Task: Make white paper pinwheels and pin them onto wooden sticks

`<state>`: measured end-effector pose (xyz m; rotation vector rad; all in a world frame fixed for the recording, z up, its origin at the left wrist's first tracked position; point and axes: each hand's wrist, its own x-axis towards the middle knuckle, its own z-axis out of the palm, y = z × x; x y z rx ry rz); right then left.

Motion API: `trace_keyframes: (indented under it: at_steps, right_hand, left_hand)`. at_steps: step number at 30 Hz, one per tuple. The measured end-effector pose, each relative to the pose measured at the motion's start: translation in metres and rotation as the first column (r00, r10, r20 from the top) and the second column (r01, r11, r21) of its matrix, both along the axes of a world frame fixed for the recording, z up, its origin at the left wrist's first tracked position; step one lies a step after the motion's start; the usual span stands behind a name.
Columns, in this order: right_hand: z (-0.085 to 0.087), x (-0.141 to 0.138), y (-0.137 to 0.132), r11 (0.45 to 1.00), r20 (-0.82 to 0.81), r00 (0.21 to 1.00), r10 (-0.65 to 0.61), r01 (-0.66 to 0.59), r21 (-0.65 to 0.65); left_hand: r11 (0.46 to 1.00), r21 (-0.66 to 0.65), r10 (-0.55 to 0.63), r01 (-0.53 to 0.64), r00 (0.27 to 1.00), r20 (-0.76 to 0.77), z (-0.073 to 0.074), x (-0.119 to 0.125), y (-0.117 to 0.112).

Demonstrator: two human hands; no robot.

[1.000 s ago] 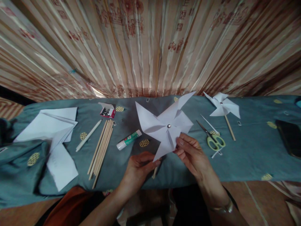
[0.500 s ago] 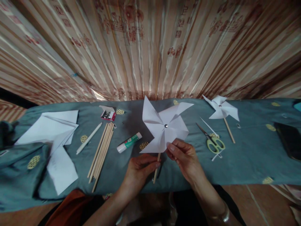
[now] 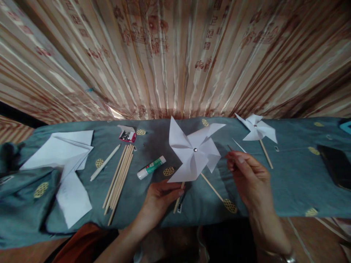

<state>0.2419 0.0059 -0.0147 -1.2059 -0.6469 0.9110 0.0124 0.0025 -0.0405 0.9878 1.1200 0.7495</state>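
Observation:
My left hand (image 3: pixel 160 201) pinches the wooden stick (image 3: pixel 179 197) of a white paper pinwheel (image 3: pixel 189 157). The pinwheel faces up, with a round silver pin head at its centre. A second wooden stick (image 3: pixel 212 188) slants out from beneath its blades; what it joins is hidden. To the right, my right hand (image 3: pixel 249 179) is apart from the pinwheel, thumb and fingers drawn together. Whatever they might hold cannot be made out. This hand covers most of the scissors, leaving only a blade tip (image 3: pixel 229 148) showing.
Another pinwheel (image 3: pixel 256 128) lies at the back right, near a phone (image 3: pixel 334 166). Leftward are a glue stick (image 3: pixel 151 167), several wooden sticks (image 3: pixel 119 182), a small box of pins (image 3: pixel 127 134), a white pen (image 3: pixel 105 162) and folded paper (image 3: pixel 72 146). A curtain (image 3: pixel 175 73) hangs behind.
My right hand has left the pinwheel's lower blade and moved right, over the scissors. A slanting stick has come into view beneath the pinwheel. My left hand still grips its stick.

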Motion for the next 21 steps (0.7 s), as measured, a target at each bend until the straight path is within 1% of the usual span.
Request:
trace_keyframes:
  at_steps: [2, 4, 8, 13, 17, 21]
  right_hand:
    - [-0.007, 0.001, 0.003, 0.999, 0.07, 0.998, 0.0, 0.004, -0.048]
    - [-0.012, -0.001, 0.005, 0.995, 0.078, 0.996, 0.047, -0.04, -0.092]
    - [-0.013, -0.006, 0.005, 0.989, 0.002, 0.996, 0.088, -0.087, -0.123]
    - [-0.007, -0.011, 0.005, 0.974, -0.115, 0.985, 0.13, -0.149, -0.168]
    - [-0.004, -0.013, 0.005, 0.962, -0.186, 0.971, 0.15, -0.187, -0.199]
    - [-0.003, -0.017, 0.005, 0.956, -0.235, 0.958, 0.167, -0.215, -0.201]
  left_hand:
    - [0.999, 0.016, -0.029, 0.03, 0.999, -0.017, -0.004, -0.002, -0.001]
    - [0.998, 0.026, -0.052, 0.053, 0.998, -0.038, -0.006, -0.004, -0.002]
    - [0.995, 0.041, -0.091, 0.093, 0.994, -0.062, -0.007, -0.006, 0.0]
    - [0.993, 0.083, -0.071, 0.079, 0.993, -0.096, -0.004, -0.007, 0.002]
    - [0.993, 0.082, -0.074, 0.082, 0.992, -0.098, -0.003, -0.007, 0.001]
    - [0.995, 0.079, -0.057, 0.065, 0.994, -0.095, -0.003, -0.007, 0.001]
